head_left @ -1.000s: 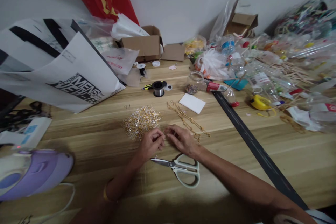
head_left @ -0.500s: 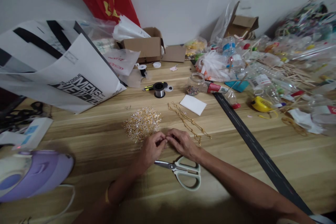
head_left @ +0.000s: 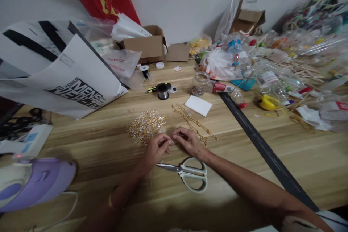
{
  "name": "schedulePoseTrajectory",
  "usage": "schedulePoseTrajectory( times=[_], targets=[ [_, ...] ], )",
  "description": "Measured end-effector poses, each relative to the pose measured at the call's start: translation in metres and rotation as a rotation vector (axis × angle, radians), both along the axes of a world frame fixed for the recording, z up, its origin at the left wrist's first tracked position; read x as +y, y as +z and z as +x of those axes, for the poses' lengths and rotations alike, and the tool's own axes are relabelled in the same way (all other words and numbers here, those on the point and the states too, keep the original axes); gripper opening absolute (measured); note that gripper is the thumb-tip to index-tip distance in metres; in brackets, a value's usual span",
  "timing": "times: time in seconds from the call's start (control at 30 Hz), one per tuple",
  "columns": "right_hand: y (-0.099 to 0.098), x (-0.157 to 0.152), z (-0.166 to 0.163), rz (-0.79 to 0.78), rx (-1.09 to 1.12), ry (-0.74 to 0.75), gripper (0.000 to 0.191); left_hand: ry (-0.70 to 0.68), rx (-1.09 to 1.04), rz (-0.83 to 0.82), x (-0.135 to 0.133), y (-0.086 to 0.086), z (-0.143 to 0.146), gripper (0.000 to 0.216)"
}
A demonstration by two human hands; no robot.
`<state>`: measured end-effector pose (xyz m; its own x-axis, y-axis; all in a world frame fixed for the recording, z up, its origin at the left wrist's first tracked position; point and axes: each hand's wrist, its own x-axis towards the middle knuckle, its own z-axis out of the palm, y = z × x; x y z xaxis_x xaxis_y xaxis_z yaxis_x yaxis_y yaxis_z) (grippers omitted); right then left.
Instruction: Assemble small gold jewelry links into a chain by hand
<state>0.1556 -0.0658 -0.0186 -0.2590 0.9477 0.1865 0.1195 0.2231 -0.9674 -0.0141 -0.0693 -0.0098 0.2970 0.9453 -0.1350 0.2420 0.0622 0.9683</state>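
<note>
Left hand and right hand, fingers pinched closed, part slightly from touching, and a tiny glinting piece shows between, seemingly gripped by both: delicate shared work! Bead pile beyond left, gold chains beyond right; scissors crowd the near side.

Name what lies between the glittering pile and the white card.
The gold chain strands lie between the glittering pile and the white card, as the head view shows.
</note>
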Motion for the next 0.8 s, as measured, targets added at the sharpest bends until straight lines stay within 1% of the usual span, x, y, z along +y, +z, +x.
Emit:
schedulePoseTrajectory(
  times=[0.07, 0.13, 0.2, 0.33, 0.43, 0.53, 0.6, 0.8],
  targets=[
    [0.0001, 0.0007, -0.0002, -0.035, 0.039, 0.018, 0.023, 0.018, 0.047, 0.087, 0.0006, 0.0009, 0.0003, 0.016],
    [0.0008, 0.0009, -0.0003, -0.058, 0.065, 0.034, 0.024, 0.029, 0.054, 0.135, 0.0015, 0.0021, 0.0007, 0.015],
    [0.0017, 0.0007, -0.0004, -0.066, 0.077, 0.041, 0.024, 0.030, 0.022, 0.111, 0.0025, 0.0034, 0.0010, 0.014],
    [0.0023, -0.0002, -0.0004, -0.046, 0.066, 0.037, 0.023, 0.029, -0.060, -0.037, 0.0042, 0.0044, 0.0010, 0.017],
    [0.0019, -0.0007, 0.0000, -0.027, 0.059, 0.043, 0.020, 0.016, -0.106, -0.090, 0.0050, 0.0023, 0.0015, 0.022],
    [0.0016, -0.0009, 0.0003, -0.025, 0.054, 0.053, 0.019, 0.027, -0.145, -0.103, 0.0050, -0.0018, 0.0028, 0.025],
    [0.0014, -0.0009, 0.0004, -0.005, 0.028, 0.047, 0.019, 0.042, -0.141, -0.098, 0.0045, -0.0041, 0.0038, 0.023],
    [0.0011, -0.0003, 0.0008, 0.127, -0.053, 0.035, 0.018, 0.093, -0.081, -0.044, 0.0021, -0.0039, 0.0062, 0.013]
  ],
)
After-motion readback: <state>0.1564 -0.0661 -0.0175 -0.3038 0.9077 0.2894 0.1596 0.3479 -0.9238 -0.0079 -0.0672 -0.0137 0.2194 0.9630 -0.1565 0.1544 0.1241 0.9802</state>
